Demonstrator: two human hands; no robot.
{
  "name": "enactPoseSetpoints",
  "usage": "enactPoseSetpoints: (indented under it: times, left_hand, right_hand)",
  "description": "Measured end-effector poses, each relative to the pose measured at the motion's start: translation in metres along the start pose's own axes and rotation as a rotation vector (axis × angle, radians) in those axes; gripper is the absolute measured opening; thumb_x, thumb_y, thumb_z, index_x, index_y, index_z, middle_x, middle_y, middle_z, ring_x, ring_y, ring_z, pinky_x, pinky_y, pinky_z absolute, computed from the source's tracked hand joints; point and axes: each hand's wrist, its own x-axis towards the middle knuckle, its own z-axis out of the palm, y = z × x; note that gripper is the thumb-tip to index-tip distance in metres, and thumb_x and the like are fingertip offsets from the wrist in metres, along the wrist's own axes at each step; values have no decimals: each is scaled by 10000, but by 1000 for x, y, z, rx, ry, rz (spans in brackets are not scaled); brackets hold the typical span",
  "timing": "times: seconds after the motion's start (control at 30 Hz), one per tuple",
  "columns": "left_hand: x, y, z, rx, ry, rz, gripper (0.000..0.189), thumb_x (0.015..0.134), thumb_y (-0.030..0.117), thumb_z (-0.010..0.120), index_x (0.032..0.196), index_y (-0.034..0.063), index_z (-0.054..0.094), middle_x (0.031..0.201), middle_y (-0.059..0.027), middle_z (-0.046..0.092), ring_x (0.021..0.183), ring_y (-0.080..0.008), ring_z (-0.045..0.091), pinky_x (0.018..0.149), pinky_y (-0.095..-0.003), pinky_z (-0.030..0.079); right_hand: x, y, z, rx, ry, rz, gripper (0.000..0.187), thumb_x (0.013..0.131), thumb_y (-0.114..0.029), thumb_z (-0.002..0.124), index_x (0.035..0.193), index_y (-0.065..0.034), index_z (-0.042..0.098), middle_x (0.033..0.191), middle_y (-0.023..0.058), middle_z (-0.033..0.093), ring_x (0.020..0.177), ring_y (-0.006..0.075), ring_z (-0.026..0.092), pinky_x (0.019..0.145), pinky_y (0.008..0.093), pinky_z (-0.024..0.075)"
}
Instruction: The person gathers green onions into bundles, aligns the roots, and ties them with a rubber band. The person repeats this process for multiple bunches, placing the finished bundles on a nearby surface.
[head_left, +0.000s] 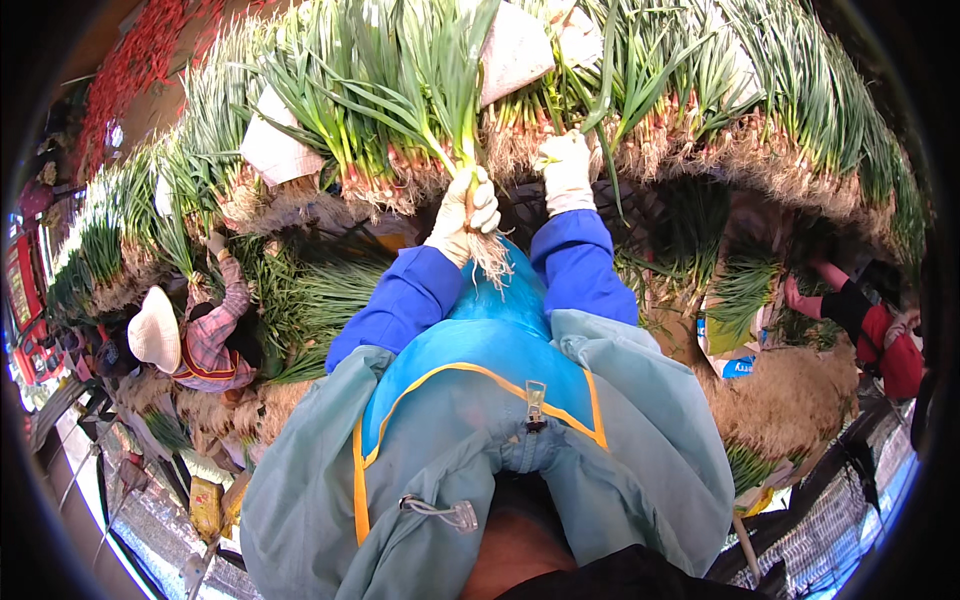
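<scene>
My left hand (466, 214), in a pale glove, grips a small bunch of green garlic plants (471, 139) around the lower stems. The leaves point up and away from me, and the pale roots (491, 259) hang below my fist over the blue apron (499, 307). To the right, my gloved right hand (566, 169) has curled fingers close to the roots of the long garlic row (675, 142). A yellowish-green bit shows at its fingertips; whether it is held is unclear. One long leaf (609, 172) dangles beside that hand.
Pale sacking (517, 52) lies among the row's leaves. At left, a person in a straw hat (155, 330) handles garlic plants; another person in red (896, 356) works at far right. More garlic (337, 289) lies below the row, with rooted bundles (787, 397) at right.
</scene>
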Motion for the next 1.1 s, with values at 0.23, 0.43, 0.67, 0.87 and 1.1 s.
enactPoseSetpoints:
  times: [0.23, 0.43, 0.67, 0.87, 1.1]
  left_hand:
    - [-2, 48, -22, 163, 179, -79, 343, 871, 360, 527, 1102, 106, 537, 818, -39, 599, 554, -146, 509, 518, -302, 438]
    - [8, 23, -54, 282, 471, -160, 375, 856, 239, 581, 1194, 83, 532, 1067, -47, 606, 795, -152, 588, 723, -327, 506]
    - [3, 6, -61, 416, 508, -202, 218, 811, 214, 654, 930, 77, 532, 782, -27, 568, 688, -181, 586, 665, -348, 516]
    - [-5, 15, -32, 130, 138, -387, 280, 898, 366, 511, 725, 158, 442, 602, 65, 426, 457, -58, 372, 475, -231, 353]
    - [-51, 92, 14, 555, 177, 52, 166, 787, 129, 665, 804, 82, 507, 602, -4, 504, 446, -79, 468, 421, -243, 400]
  right_hand:
    - [-101, -114, -164, -788, 267, 502, 347, 892, -396, 512, 973, -61, 551, 610, 18, 526, 498, 168, 499, 479, 310, 414]
    - [-93, -31, -95, -1554, -101, 98, 435, 848, -349, 570, 1118, -9, 552, 1080, 196, 600, 1012, 301, 578, 866, 345, 441]
    - [-55, 42, 65, -1355, -502, 328, 260, 853, -278, 566, 868, -35, 659, 768, 24, 633, 698, 99, 553, 661, 259, 444]
    - [-78, 47, 45, -1037, -342, 208, 194, 893, -247, 540, 815, -76, 588, 667, -12, 538, 589, 77, 509, 525, 243, 435]
    - [-47, 36, 0, -1785, -440, 192, 230, 860, -267, 564, 922, -47, 582, 817, 42, 588, 746, 137, 522, 678, 267, 420]
